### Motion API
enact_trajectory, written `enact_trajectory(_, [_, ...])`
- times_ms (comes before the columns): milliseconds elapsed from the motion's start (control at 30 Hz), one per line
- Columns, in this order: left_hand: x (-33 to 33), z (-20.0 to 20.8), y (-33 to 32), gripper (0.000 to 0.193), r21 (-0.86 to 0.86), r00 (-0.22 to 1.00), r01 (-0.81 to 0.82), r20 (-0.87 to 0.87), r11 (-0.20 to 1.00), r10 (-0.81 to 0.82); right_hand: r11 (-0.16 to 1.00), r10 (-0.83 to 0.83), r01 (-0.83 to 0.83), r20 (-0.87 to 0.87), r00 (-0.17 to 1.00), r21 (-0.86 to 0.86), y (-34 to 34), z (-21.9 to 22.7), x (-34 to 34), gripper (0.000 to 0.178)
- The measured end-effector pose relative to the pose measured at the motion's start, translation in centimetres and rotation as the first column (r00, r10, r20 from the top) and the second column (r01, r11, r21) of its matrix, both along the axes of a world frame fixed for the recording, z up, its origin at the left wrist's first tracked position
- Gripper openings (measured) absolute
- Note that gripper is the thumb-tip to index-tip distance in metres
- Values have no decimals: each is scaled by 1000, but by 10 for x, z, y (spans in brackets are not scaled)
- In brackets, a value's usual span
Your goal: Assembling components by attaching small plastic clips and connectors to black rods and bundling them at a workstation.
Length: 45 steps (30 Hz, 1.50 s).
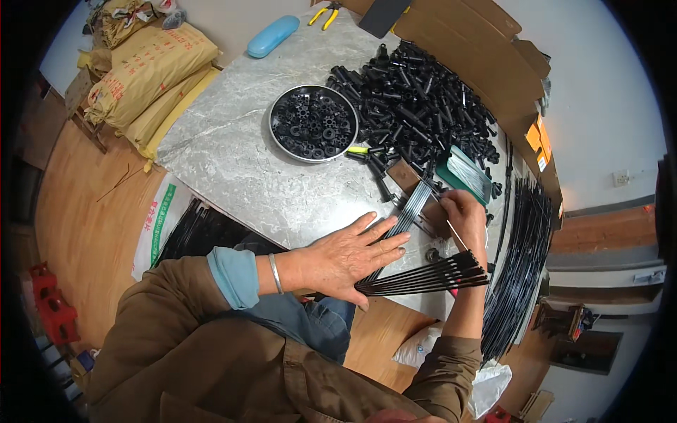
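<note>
My left hand [345, 255] lies flat with its fingers spread across a bundle of thin grey metal rods [417, 201] near the table's front edge. Beneath its thumb side, a fan of thin black rods [423, 279] with thicker ends points toward my right forearm. My right hand [462, 209] is closed in a pinch, and a thin pale rod [457, 235] sticks out below its fingers. Close to that hand are a brown block [403, 175] under the rods' far ends and a green tray [446, 174] of thin metal pins.
A steel bowl [271, 134] holds small black toothed rings. Behind it rises a heap of black tubular parts [423, 102] against a cardboard wall [458, 39]. Long black rods [525, 261] line the right side. A blue case [273, 37] and yellow-handled pliers [328, 15] lie at the far edge.
</note>
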<state>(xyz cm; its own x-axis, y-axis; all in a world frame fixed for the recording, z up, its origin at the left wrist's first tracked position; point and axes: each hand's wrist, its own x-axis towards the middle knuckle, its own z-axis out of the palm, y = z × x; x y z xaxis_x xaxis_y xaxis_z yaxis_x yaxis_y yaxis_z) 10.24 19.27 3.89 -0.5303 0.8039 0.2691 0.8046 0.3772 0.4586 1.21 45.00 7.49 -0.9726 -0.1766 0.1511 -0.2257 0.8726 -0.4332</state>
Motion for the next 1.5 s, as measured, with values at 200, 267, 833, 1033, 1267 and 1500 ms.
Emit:
enact_trajectory(200, [1,2,0,97,-30,999,-10,-51,999,9,997,73,-67,-176,982,35,-14,-2,-13,10])
enact_trajectory(267, [4,2,0,97,-12,999,19,-44,1000,-19,988,-157,146,-327,932,-56,5,1,-27,11])
enact_trajectory(833, [13,6,-4,98,-57,998,52,-30,997,-53,964,-14,125,-426,905,233,25,27,-22,6])
enact_trajectory(1033, [13,6,-2,96,-13,998,57,-41,998,-57,999,12,-13,-43,999,-41,7,7,20,10])
enact_trajectory(1267, [12,7,0,97,-19,999,29,-32,999,-30,1000,2,-2,-13,1000,-27,5,12,20,13])
enact_trajectory(1500, [11,10,1,99,-42,999,46,5,998,-45,998,-9,9,6,1000,-66,4,9,17,14])
